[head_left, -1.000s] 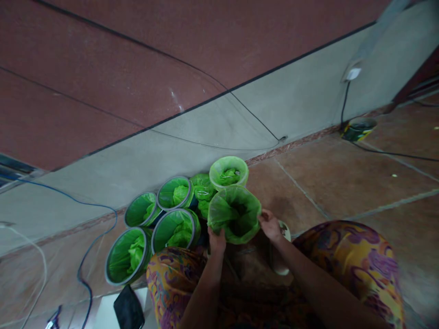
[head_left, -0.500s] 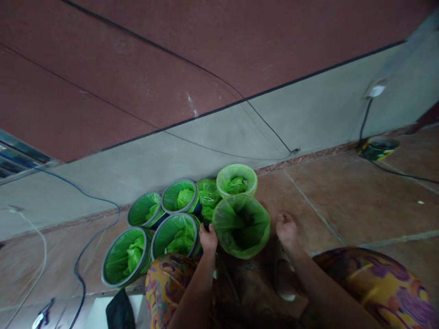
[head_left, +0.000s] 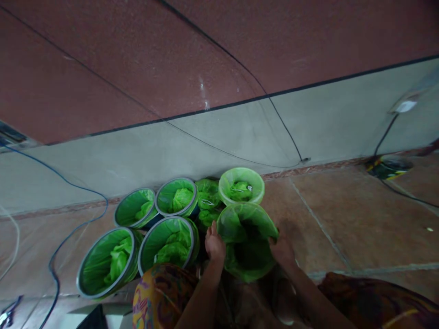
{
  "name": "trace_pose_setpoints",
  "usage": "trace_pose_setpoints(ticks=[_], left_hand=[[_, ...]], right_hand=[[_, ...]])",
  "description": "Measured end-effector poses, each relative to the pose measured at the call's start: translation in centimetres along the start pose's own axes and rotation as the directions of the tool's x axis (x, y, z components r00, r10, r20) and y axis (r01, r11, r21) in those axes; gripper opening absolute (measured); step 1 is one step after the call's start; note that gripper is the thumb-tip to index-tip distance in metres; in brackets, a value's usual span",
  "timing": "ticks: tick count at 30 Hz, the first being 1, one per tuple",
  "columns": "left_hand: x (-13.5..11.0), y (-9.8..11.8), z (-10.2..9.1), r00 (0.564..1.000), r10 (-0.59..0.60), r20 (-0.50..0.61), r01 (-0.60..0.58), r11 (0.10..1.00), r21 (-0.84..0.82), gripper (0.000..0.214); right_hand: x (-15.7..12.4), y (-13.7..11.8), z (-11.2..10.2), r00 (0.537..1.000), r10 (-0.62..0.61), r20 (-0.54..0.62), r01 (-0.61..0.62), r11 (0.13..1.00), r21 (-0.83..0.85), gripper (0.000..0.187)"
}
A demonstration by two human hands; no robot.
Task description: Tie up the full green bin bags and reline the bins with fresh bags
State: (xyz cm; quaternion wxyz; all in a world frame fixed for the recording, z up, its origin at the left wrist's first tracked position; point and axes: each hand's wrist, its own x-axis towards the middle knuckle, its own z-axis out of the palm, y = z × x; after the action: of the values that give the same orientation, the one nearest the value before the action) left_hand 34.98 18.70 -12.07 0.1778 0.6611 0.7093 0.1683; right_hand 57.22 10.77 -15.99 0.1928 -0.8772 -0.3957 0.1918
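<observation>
A bin lined with a thin green bag (head_left: 247, 267) stands between my knees, its mouth tilted toward me and its inside dark. Against its left outer side rests my left hand (head_left: 215, 244), fingers stretched out. On the right rim my right hand (head_left: 283, 249) has its fingers closed over the bag's edge. Just behind stands a paler green-lined bin (head_left: 242, 172) with a crumpled green bag (head_left: 240, 189) inside. Bunched green bags (head_left: 207, 196) lie to the left of these two.
Several grey-rimmed bins (head_left: 168, 224) with green liners stand in two rows at left. A blue cable (head_left: 68, 233) crosses the tiled floor (head_left: 318, 196). At far right, a black and yellow tub (head_left: 389, 167) sits by the wall (head_left: 206, 137). A dark item (head_left: 94, 317) lies at bottom left.
My right hand has come in from the right and taken hold of the front bin's rim. My left hand now lies against its side. The view has shifted slightly.
</observation>
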Motion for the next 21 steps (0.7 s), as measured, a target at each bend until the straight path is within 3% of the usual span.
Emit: trace_pose_setpoints(ticks=[4, 6, 8, 9, 11, 15, 21], left_hand=[[1.5, 1.9, -1.7, 0.994, 0.031, -0.102, -0.023, 0.997, 0.078, 0.056], [3.7, 3.1, -2.4, 0.993, 0.039, -0.113, -0.036, 0.999, 0.026, 0.052], [6.4, 4.2, -2.8, 1.000, 0.029, 0.005, -0.029, 1.000, -0.001, 0.045], [7.7, 4.7, -2.7, 0.993, 0.005, 0.115, -0.007, 1.000, 0.017, 0.045], [9.9, 5.3, -2.3, 0.958, -0.011, 0.286, -0.004, 0.999, 0.053, 0.049], [11.6, 5.6, -0.6, 0.909, 0.060, 0.412, -0.085, 0.995, 0.044, 0.045], [10.3, 4.2, 0.3, 0.869, 0.214, 0.447, -0.250, 0.968, 0.023, 0.037]], right_hand=[[3.6, -2.2, -3.0, 0.993, -0.023, -0.119, 0.026, 0.999, 0.023, 0.061], [6.4, -3.9, -4.2, 0.996, -0.058, -0.072, 0.064, 0.995, 0.073, 0.053], [9.1, -5.3, -4.8, 0.998, -0.063, -0.012, 0.064, 0.993, 0.099, 0.050], [10.3, -5.8, -4.8, 0.997, -0.069, 0.031, 0.066, 0.993, 0.100, 0.049], [11.9, -6.4, -4.4, 0.985, -0.105, 0.136, 0.094, 0.992, 0.087, 0.047], [12.3, -6.7, -2.9, 0.927, -0.194, 0.320, 0.183, 0.981, 0.064, 0.050], [10.7, -7.0, -2.9, 0.879, -0.333, 0.341, 0.337, 0.940, 0.047, 0.042]])
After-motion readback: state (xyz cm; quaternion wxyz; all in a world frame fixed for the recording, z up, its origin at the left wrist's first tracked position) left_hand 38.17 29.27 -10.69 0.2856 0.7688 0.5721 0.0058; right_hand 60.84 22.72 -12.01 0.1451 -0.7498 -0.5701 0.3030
